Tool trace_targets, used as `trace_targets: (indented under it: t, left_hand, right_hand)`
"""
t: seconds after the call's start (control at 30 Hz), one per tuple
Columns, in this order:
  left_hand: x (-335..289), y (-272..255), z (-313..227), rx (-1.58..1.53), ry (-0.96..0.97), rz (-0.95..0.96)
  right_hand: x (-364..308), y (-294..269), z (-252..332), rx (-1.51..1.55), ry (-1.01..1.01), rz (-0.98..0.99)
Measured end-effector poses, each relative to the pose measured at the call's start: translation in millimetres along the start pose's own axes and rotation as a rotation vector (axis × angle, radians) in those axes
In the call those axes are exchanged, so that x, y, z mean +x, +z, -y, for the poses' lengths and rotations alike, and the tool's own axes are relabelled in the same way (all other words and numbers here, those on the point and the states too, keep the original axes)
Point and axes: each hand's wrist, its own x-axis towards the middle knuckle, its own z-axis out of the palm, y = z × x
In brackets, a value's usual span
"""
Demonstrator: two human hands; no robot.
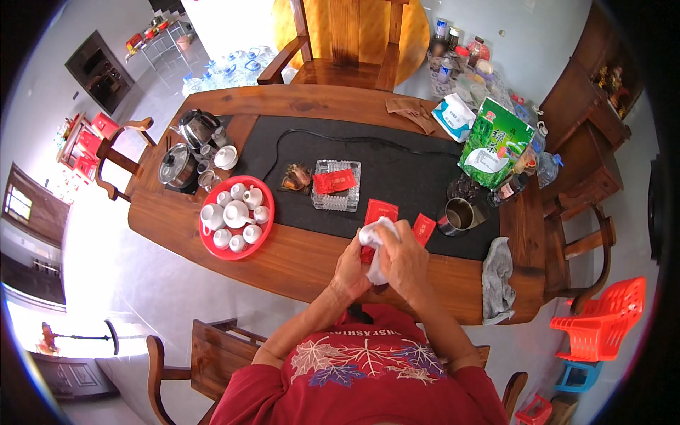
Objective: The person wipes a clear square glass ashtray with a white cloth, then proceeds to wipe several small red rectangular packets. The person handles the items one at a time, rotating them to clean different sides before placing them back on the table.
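Near the table's front edge, my left hand and my right hand come together around a bunched white cloth. Fingers of both hands are closed on it; whether something smaller sits inside its folds is hidden. Just beyond and partly beneath my hands lies a red packet on the black mat. Another red packet rests to the right, beside a metal cup. Farther off, a clear glass ashtray carries a third red packet.
To the left, a round red tray holds a white teapot and cups, with a kettle and lidded pot behind it. A green bag, tissue pack and grey towel stand or lie at right. A black cord crosses the mat.
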Motion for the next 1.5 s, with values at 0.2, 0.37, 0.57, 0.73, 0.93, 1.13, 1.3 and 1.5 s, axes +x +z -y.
trace_targets:
  t: [0.2, 0.37, 0.57, 0.73, 0.93, 1.13, 1.3, 1.5]
  left_hand:
    - [-3.3, 3.8, -6.2, 0.163, 0.088, -0.162]
    - [-3.9, -0.3, -8.0, 0.152, 0.125, -0.023]
    - [-0.8, 1.7, -2.3, 0.115, 0.061, 0.005]
    - [-0.4, 7.6, 1.7, 0.188, 0.188, -0.039]
    - [0.6, -10.9, -6.0, 0.141, 0.090, 0.007]
    - [-3.5, 4.3, 2.3, 0.102, 0.059, -0.180]
    - [-7.5, 8.7, 11.0, 0.284, 0.162, -0.100]
    - [-11.4, 21.2, -5.5, 0.222, 0.194, 0.005]
  right_hand:
    - [2.6, -6.4, 9.0, 0.100, -0.163, 0.125]
    - [-27.9, 6.5, 8.0, 0.066, -0.260, 0.117]
    - [-22.7, 4.7, -6.1, 0.063, -0.118, -0.061]
    - [-12.9, 4.6, -15.7, 0.088, 0.126, -0.114]
    - [-29.5, 2.9, 7.9, 0.134, -0.173, -0.015]
    - [2.0, 11.8, 2.1, 0.004, -0.190, -0.127]
    - [24.5, 14.6, -26.1, -0.035, 0.016, -0.103]
    - [5.7, 9.6, -105.5, 0.958, 0.638, -0.069]
